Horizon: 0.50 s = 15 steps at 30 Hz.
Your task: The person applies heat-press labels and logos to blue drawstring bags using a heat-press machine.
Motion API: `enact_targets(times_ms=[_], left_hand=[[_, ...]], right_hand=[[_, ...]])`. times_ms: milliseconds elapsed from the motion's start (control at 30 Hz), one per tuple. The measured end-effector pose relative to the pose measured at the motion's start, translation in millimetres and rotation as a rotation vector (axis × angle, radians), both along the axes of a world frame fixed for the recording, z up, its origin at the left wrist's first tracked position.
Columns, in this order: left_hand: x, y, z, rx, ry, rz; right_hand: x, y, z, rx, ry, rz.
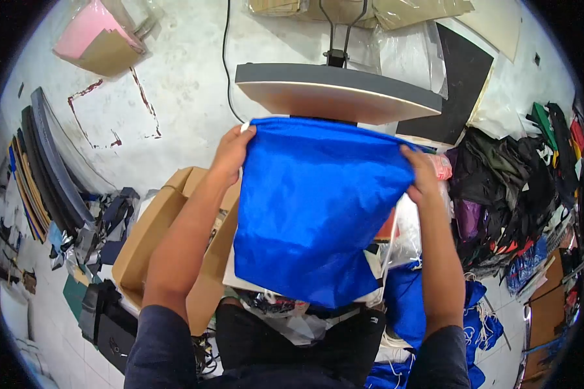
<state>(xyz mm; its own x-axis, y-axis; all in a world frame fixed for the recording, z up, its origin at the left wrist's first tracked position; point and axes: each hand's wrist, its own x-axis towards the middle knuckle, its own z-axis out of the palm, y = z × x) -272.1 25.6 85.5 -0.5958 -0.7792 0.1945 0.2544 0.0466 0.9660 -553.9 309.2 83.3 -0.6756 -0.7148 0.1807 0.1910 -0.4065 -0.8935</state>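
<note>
A blue fabric drawstring bag (315, 207) hangs spread out in front of me, its top edge pulled fairly straight. My left hand (232, 154) pinches its upper left corner, the thumb against the edge. At the upper right corner, my right hand (423, 174) grips the cloth. A white cord (388, 256) dangles along the bag's right side. Right behind the top edge is the raised plate of a heat press (337, 91), tilted, with a grey rim. The bag hides most of what lies under that plate; a bit of pale board shows at the lower left.
An open cardboard box (152, 236) stands to my left. More blue bags with cords (405, 301) lie low on the right, below a heap of dark clothing (499, 181). A black cable (227, 65) runs down the wall. Plastic-wrapped sheets (409, 55) lie behind the press.
</note>
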Motion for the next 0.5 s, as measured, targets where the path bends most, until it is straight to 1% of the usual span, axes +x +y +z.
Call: enact_targets(times_ms=[67,100,133,167,200,267,300,333,367,400,433,500], left_hand=[[-30,-50,-48,-0.169,-0.241,0.110],[-40,-55,-56,-0.173,-0.241,0.105],[-51,-57,-62,-0.274,-0.349,0.177],[-63,-61,-66,-0.376,-0.456,0.250],[-76,-71,-69,-0.386,-0.451,0.244],[-93,-92,-81,-0.570,-0.639,0.320],[-101,-104,-89,-0.571,-0.641,0.317],[-110,-116,-98,-0.662,-0.653,0.368],[-116,-123,-102,-0.752,-0.665,0.422],[-122,-131,-104,-0.753,-0.668,0.419],[-128,-137,-108,-0.709,-0.714,0.396],[-138,-138,-107,-0.665,-0.764,0.369]], right_hand=[[-49,-45,-51,0.065,-0.041,-0.049],[-79,-64,-83,0.083,-0.013,-0.088],[-104,-77,-103,0.100,0.018,-0.129],[-109,-86,-108,0.202,-0.050,-0.148],[-111,-95,-107,0.193,-0.049,-0.156],[-116,-111,-110,0.390,0.122,-0.452],[-129,-122,-118,0.429,0.133,-0.434],[-142,-130,-128,0.432,0.126,-0.436],[-146,-138,-132,0.506,0.330,-0.519],[-151,-147,-135,0.575,0.537,-0.598],[-157,-153,-138,0.581,0.528,-0.600],[-163,-163,-136,0.666,0.623,-0.660]])
